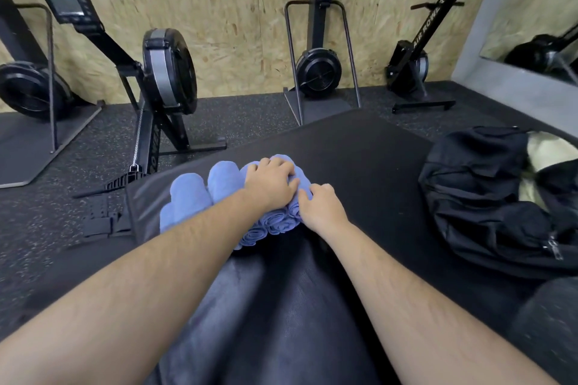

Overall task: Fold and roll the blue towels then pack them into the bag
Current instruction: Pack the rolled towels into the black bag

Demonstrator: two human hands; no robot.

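Rower: a black air rowing machine with a grey-banded flywheel (169, 72) stood at the left, against the chipboard wall, not in use.
Towels: the soft blue terry towels (187, 197), rolled into cylinders, lay side by side in a tight row on the black padded mat (359, 159), spiral ends toward the person.
Left hand: the left hand (272, 184) lay on top of the rightmost roll (305, 180), fingers curled over it and holding it.
Right hand: the right hand (322, 208) sat just beside, fingers loosely bent, tips touching that roll's right flank, not closed round it.
Bag: the black fabric duffel bag (475, 191) lay at the right, well apart from the towels, mouth open, something pale inside; no blue visible in it.
Step (judged): last roll being tightened or squared against the row; packing not yet begun.
Next move (judged): grip round a whole roll so it cannot unwind, then carry it rightward to the bag's opening.
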